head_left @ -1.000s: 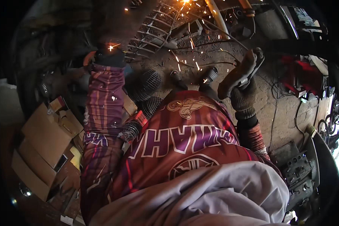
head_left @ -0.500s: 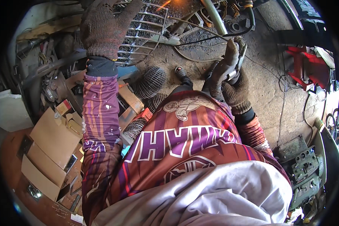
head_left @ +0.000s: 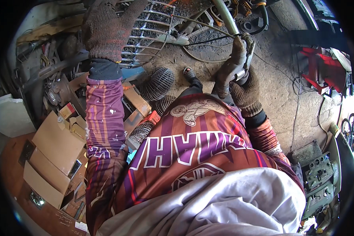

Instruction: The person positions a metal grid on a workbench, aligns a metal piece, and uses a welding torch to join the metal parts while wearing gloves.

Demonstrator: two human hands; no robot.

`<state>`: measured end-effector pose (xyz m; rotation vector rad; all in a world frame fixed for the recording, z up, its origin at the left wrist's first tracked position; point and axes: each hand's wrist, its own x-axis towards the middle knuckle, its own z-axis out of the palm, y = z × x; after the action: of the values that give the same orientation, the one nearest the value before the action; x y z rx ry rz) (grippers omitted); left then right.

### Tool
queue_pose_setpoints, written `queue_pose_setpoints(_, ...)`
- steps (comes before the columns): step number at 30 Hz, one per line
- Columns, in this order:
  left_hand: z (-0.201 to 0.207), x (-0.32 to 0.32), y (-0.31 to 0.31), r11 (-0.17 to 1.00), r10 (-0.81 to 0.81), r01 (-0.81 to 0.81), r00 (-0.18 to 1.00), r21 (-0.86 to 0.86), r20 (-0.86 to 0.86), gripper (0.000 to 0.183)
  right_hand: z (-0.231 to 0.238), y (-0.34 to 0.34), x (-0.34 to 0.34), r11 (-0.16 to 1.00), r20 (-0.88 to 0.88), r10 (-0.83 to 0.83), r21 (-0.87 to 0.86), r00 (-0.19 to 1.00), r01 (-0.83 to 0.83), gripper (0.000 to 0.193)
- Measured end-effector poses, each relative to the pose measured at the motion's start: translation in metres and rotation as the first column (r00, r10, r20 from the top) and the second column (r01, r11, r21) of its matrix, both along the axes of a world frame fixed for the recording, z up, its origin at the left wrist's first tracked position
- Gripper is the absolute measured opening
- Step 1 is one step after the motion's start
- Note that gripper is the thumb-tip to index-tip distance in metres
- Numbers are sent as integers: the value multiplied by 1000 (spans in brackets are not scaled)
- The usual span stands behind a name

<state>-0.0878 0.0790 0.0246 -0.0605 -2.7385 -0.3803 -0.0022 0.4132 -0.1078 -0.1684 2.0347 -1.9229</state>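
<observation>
My left hand (head_left: 108, 35), in a dark knitted glove, lies over the left side of a grid of welded metal rods (head_left: 145, 37). Its thumb is spread away from the fingers, whose tips run out past the top edge. Closed in a brown knitted glove, my right hand (head_left: 247, 94) grips the lower end of a worn welding electrode holder (head_left: 236, 63). A thin welding rod (head_left: 204, 25) slants from the holder's jaws toward the grid. Just beyond the jaws stands a pale metal tube (head_left: 226, 17).
Coiled wire cylinders (head_left: 157, 84) and an opened cardboard box (head_left: 55, 145) sit left of me. Scrap metal (head_left: 59, 92) is piled farther left. Cables (head_left: 299, 84) cross the concrete floor. A red metal object (head_left: 326, 70) and a greasy engine part (head_left: 320, 179) stand to the right.
The bright orange glow at the top edge has shrunk to a faint trace. My right hand and the holder have shifted slightly left. My left hand has barely moved.
</observation>
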Motion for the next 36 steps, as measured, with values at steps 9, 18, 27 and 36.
queue_pose_setpoints(9,-4,6,-8,997,-11,12,1000,-71,10,47,1,-6,-5,993,2,80,90,997,-80,48)
queue_pose_setpoints(18,-3,9,-5,999,-8,8,1000,-37,-15,43,-4,-4,-1,905,193,109,-426,975,-17,57)
queue_pose_setpoints(27,-4,2,1,1000,-15,14,999,-22,-45,39,-6,2,0,997,30,-2,-82,1000,4,61)
queue_pose_setpoints(36,0,4,10,963,47,-59,997,263,53,40,-2,-1,0,999,21,-1,-37,1000,1,57)
